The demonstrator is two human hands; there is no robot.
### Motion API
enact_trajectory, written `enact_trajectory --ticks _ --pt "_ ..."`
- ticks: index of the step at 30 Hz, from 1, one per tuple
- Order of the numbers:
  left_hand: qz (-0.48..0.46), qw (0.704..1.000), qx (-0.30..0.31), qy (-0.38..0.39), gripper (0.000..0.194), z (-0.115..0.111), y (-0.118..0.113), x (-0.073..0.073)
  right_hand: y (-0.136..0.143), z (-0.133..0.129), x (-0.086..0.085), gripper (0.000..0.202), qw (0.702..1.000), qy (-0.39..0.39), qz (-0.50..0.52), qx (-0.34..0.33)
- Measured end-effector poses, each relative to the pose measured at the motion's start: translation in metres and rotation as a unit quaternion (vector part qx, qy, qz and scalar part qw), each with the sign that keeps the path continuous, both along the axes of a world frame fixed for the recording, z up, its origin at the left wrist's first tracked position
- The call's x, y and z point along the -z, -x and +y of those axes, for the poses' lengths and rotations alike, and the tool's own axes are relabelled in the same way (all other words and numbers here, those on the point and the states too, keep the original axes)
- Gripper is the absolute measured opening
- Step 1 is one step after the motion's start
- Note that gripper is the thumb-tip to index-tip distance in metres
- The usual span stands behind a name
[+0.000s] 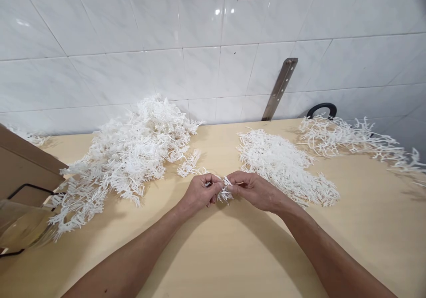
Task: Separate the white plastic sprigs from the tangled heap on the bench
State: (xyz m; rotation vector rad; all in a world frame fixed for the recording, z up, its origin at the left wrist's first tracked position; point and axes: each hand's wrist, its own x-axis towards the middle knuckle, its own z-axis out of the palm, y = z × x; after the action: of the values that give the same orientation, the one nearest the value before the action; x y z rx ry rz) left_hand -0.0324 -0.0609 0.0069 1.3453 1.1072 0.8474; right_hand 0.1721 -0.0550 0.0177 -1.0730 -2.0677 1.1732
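Between both hands, just above the table, is a small white branching plastic sprig (225,194). My left hand (203,190) pinches it from the left, thumb against fingers. From the right, my right hand (250,188) grips the sprig's upper part between thumb and forefinger. The fingertips cover part of it. A large tangled heap of white sprigs (143,142) lies beyond my left hand, with a small loose clump (189,164) at its near right side. Behind my right hand spreads a flatter pile of finer white pieces (282,164).
Longer, sparser white branches (349,136) stretch along the right rear of the wooden table (213,253). A black ring-shaped object (322,107) stands behind them. A metal bracket (281,89) leans against the tiled wall (199,76). At left are a cardboard box (26,164) and a clear container (26,227).
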Motion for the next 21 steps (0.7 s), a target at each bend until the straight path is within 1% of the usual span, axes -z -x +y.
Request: enact_trajectory --ticks 4,6,9,12,17,21 --pt "0.002 1.0 -0.015 -0.022 0.023 -0.0009 -0.0019 -0.0007 -0.0019 -0.0005 0.0001 0.03 1.0 0.0 -0.015 0.007" --pt "-0.003 1.0 -0.003 -0.028 0.023 -0.0015 -0.0022 -0.0011 -0.0026 -0.0004 0.0011 0.029 1.0 0.003 -0.014 0.008" --pt "-0.014 0.999 0.025 -0.026 0.029 -0.0022 -0.002 -0.0019 -0.0025 -0.0001 0.0019 0.029 1.0 0.0 -0.015 0.007" --pt "-0.01 0.999 0.041 -0.026 0.034 -0.0021 -0.0013 -0.0025 -0.0016 0.0001 0.0013 0.028 0.999 -0.009 -0.025 0.028" --pt "0.007 0.999 0.011 -0.03 0.034 -0.0018 -0.0007 -0.0035 -0.0011 0.0 0.0004 0.029 0.996 -0.03 -0.069 0.046" --pt "-0.011 1.0 0.0 0.01 0.035 -0.001 0.0005 -0.0046 -0.0006 0.0 0.0004 0.03 0.996 -0.029 -0.069 0.051"
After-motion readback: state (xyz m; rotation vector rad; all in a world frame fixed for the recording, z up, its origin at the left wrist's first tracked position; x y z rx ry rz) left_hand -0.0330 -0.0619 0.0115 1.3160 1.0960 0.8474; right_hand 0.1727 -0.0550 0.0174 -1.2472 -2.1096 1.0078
